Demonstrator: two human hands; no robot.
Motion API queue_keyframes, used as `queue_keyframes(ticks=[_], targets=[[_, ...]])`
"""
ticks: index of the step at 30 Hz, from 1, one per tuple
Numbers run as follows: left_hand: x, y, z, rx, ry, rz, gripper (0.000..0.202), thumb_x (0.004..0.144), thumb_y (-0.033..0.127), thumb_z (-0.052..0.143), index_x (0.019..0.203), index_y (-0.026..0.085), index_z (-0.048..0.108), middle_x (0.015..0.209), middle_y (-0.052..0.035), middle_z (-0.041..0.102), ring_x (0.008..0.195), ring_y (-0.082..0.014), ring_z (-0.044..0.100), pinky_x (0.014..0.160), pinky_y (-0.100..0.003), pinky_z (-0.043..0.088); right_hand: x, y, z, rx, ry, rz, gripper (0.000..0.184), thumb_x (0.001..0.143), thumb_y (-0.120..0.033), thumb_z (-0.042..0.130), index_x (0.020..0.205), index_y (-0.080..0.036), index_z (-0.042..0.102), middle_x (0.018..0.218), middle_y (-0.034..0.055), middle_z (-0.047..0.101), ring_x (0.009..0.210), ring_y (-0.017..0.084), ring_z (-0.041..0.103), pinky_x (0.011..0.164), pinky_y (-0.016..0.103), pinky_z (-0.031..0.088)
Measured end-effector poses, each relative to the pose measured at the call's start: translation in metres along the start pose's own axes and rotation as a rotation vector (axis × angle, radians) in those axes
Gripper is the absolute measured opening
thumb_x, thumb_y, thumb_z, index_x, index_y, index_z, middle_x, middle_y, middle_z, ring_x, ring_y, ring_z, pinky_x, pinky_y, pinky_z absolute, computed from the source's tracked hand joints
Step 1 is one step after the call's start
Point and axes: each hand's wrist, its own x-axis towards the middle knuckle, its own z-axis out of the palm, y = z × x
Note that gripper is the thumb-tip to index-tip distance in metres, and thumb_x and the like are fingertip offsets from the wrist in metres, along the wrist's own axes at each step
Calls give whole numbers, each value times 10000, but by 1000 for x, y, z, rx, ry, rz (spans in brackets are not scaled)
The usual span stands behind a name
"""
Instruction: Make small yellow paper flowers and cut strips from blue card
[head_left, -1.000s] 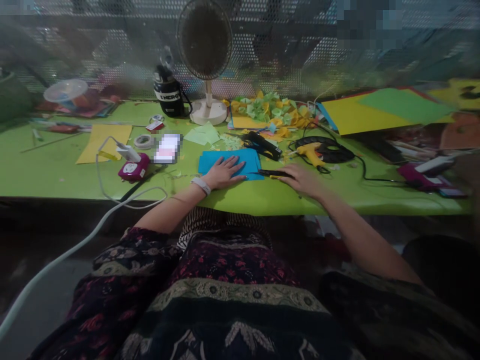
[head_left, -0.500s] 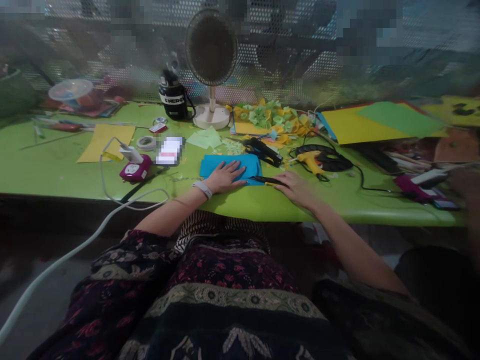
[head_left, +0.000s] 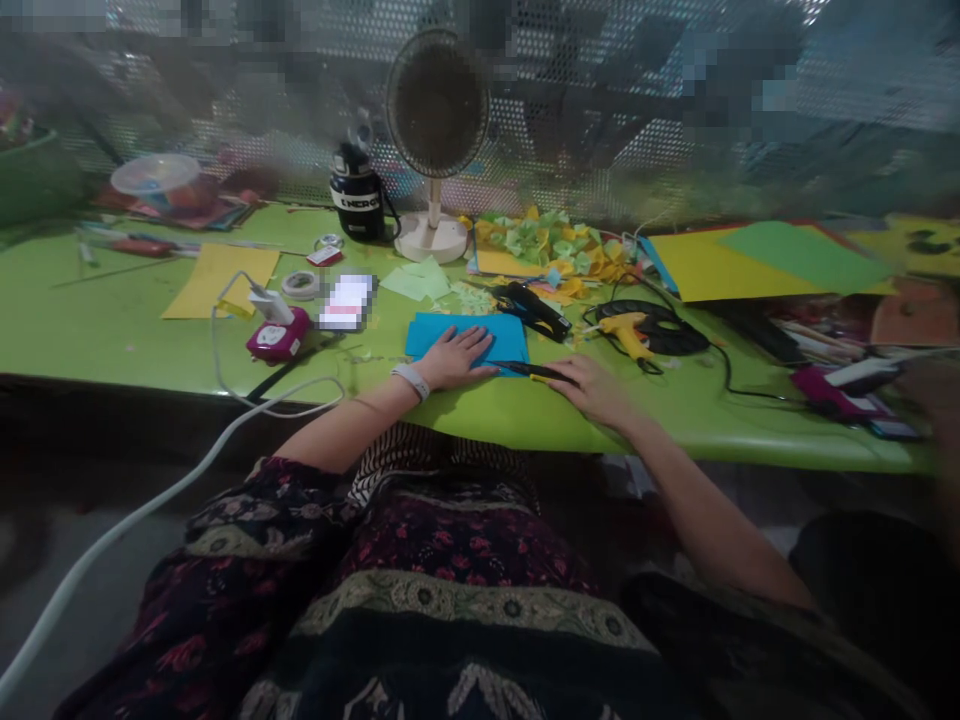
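A folded stack of blue paper point(head_left: 431, 335) lies near the front edge of the green table. My left hand point(head_left: 454, 358) rests flat on it, fingers stretched out and palm down. In my right hand point(head_left: 592, 387) is a slim black and yellow utility knife point(head_left: 544, 373), gripped at its right end. The knife points left and lies low across the paper's front right part, its tip close to my left fingertips. The fine detail of the blade is too small to make out.
Behind the paper lie a black stapler point(head_left: 534, 312) and cut paper scraps point(head_left: 555, 250). A yellow glue gun point(head_left: 628, 333) with its cord is to the right. Leftward are a phone point(head_left: 347, 302), a tape roll point(head_left: 301, 285) and a purple power adapter point(head_left: 279, 335). A fan point(head_left: 431, 238) stands behind.
The whole view has shifted slightly. My right hand and the knife have slid a little to the left along the paper, while my left hand stays pressed on it.
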Motion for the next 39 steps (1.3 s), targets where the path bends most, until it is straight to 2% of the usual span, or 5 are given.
queue_keyframes(ticks=[15,19,22,26,39], targets=[[-2,-2,-8,-28,-7,-1,727,1006,635,276,1619,249,213,1694,-82,170,1580,-269,106,1270,-513,107,9,-11,16,-36,77,-24,385,1001,-395,453,1265,-255,696,1130,141,663,1074,329,615,945,541,522],[-7,-27,-26,-48,25,-52,582,1051,464,223,1596,269,281,1693,-58,195,1576,-269,129,1269,-546,86,10,-7,16,-18,65,-32,406,1008,-419,433,1269,-250,694,1117,143,664,1062,334,613,931,546,523],[-12,-55,-32,-83,-35,-36,572,1047,382,232,1590,216,301,1695,-91,178,1573,-280,140,1265,-536,123,9,-7,17,-25,71,-40,417,1014,-426,420,1256,-230,698,1098,147,661,1055,330,614,934,537,520],[-19,-74,-24,-76,-113,17,561,1037,337,252,1571,194,350,1681,-94,222,1570,-231,167,1270,-453,145,9,-12,17,-51,63,-35,425,1025,-416,399,1261,-216,691,1105,150,656,1055,322,612,935,516,526],[-18,-79,-9,-13,-81,55,560,1053,331,214,1583,183,322,1678,-97,230,1568,-215,175,1269,-429,139,15,-21,15,-28,17,-39,427,1023,-429,405,1274,-239,693,1110,141,662,1064,325,617,937,518,530]])
